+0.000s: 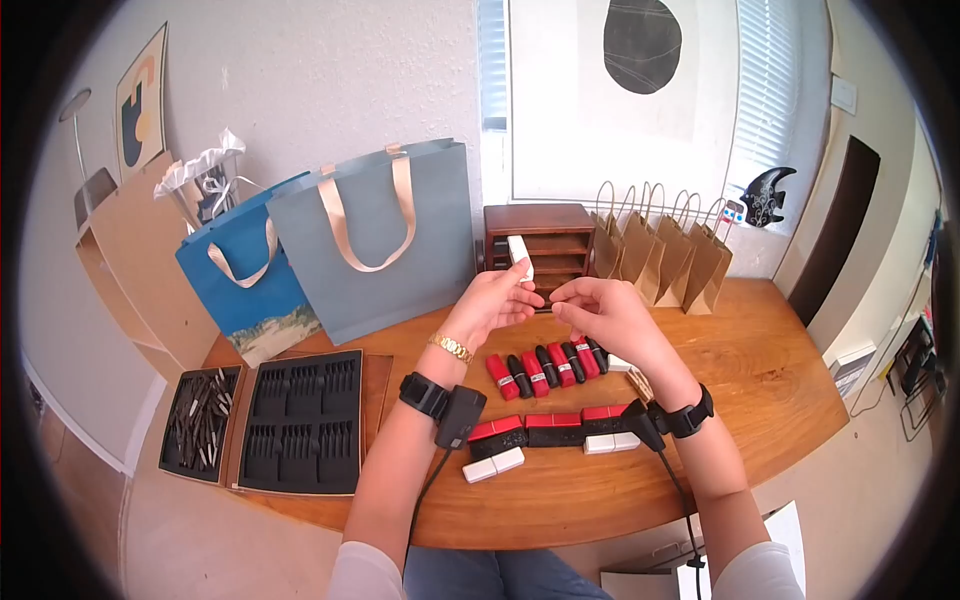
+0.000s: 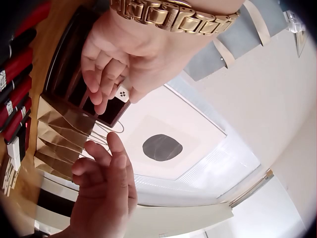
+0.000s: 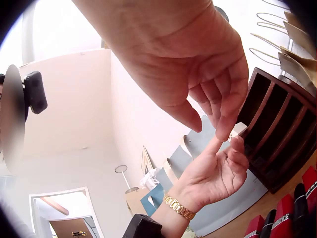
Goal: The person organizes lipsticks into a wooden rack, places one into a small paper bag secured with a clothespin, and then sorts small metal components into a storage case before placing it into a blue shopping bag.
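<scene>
My left hand [image 1: 492,302] pinches a small white box [image 1: 520,257] between thumb and fingers, raised in front of a dark wooden shelf rack [image 1: 540,217]. A black clover-like mark shows on the end of the white box [image 2: 122,93] in the left wrist view. Close beside the left fingertips is my right hand [image 1: 612,312], its fingers loosely bent with nothing seen between them. In the right wrist view the right fingertips overlap the left hand [image 3: 213,173] near the box. Below the hands lies a row of red bundles [image 1: 535,372] and black bundles [image 1: 520,375].
Nearer me are red boxes [image 1: 553,421], black pieces [image 1: 555,437] and white boxes [image 1: 493,465]. To the left lie a slotted black tray [image 1: 302,411] and a tray of dark sticks [image 1: 222,372]. Blue gift bags [image 1: 370,290] and brown paper bags [image 1: 672,255] stand behind.
</scene>
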A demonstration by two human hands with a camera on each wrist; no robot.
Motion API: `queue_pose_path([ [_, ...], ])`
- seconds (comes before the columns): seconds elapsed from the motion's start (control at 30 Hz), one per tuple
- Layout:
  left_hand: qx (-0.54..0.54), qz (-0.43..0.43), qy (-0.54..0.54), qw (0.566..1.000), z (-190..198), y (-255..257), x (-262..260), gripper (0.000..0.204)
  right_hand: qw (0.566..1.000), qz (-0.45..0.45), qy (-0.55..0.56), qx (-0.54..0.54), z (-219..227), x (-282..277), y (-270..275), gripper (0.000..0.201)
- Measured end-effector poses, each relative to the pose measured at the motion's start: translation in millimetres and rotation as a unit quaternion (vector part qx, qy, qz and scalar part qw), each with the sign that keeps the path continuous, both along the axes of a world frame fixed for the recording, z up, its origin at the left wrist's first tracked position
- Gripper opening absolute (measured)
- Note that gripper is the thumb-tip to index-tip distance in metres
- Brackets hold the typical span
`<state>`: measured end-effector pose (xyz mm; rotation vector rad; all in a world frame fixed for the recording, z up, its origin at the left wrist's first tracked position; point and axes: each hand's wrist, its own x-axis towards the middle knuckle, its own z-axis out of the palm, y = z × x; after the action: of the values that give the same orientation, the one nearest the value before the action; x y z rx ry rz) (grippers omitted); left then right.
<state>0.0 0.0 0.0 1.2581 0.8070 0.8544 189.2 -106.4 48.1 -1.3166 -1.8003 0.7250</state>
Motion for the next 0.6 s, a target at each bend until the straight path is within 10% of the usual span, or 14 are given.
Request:
queue_pose_path([
  [0.37, -0.076, -0.024, -0.163, 0.983, -12.8, 8.3, 7.7, 0.041, 0.988, 0.057, -0.03, 0.141, -30.7, 8.6, 26.5, 0.046],
  [0.6, -0.078, -0.023, -0.204, 0.976, -12.7, 3.5, 4.1, 0.024, 0.989, 0.146, 0.011, 0.033, -46.6, 1.9, 72.5, 0.07],
])
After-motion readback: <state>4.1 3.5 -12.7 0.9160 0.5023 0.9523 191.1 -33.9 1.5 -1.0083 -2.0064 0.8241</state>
